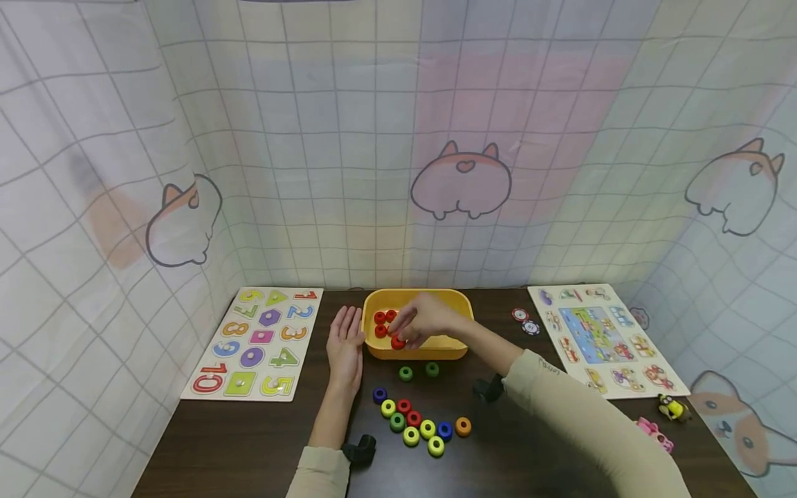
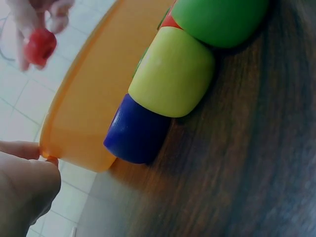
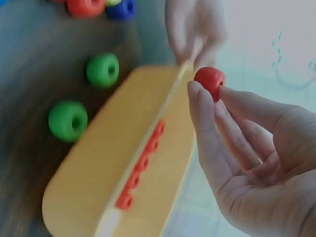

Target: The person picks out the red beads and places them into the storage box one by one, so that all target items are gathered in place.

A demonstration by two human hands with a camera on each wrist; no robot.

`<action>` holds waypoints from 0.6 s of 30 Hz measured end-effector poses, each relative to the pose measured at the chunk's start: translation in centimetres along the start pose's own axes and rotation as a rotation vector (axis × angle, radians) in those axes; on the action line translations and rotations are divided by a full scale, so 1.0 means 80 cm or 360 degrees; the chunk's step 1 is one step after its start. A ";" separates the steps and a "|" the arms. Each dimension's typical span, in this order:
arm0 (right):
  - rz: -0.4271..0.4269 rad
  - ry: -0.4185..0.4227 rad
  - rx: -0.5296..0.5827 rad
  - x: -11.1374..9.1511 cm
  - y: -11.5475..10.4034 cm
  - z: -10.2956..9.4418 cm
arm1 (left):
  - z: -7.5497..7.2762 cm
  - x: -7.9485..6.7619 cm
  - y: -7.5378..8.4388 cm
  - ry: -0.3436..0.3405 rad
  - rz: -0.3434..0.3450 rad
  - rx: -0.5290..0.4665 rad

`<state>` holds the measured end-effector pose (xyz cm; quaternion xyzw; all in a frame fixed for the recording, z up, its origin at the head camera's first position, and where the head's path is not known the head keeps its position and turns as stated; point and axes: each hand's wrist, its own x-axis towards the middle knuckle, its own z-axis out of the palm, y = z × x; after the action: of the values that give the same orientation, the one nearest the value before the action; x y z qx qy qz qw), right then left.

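Note:
My right hand (image 1: 429, 319) is above the yellow bin (image 1: 416, 356), pinching a red bead (image 3: 210, 83) between thumb and fingertips. Lying inside the bin are several more red beads (image 1: 380, 330), seen in the right wrist view as a row (image 3: 143, 163) behind the wall. At the bin's left end, my left hand (image 1: 346, 349) pinches the rim, with thumb and finger on either side of it in the left wrist view. Two green beads (image 1: 406, 373) lie just in front of the bin. Nearer me is a loose group of yellow (image 1: 427, 429), red, blue (image 1: 445, 431), green and orange beads (image 1: 463, 426).
A number puzzle board (image 1: 255, 346) lies on the left of the dark table (image 1: 510, 456), and a picture puzzle board (image 1: 604, 339) on the right. Two chips (image 1: 530, 327) lie beside the right board. A small yellow toy (image 1: 672, 408) and a pink toy (image 1: 655, 434) sit near the right edge.

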<state>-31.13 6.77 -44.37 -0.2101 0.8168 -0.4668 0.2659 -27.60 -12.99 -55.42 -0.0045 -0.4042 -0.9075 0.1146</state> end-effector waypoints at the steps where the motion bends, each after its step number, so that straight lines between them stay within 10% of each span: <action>1: 0.0016 0.0029 0.0018 0.006 0.003 -0.007 | 0.002 -0.001 0.002 -0.0007 -0.0003 -0.0010; 18: 0.0293 0.0421 0.0032 0.077 0.079 -0.015 | -0.004 0.004 -0.010 0.0032 0.0055 0.0072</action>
<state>-37.20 6.89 -50.83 -0.0683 0.8558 -0.4722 0.1998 -28.06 -12.74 -56.19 0.0002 -0.4232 -0.8960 0.1343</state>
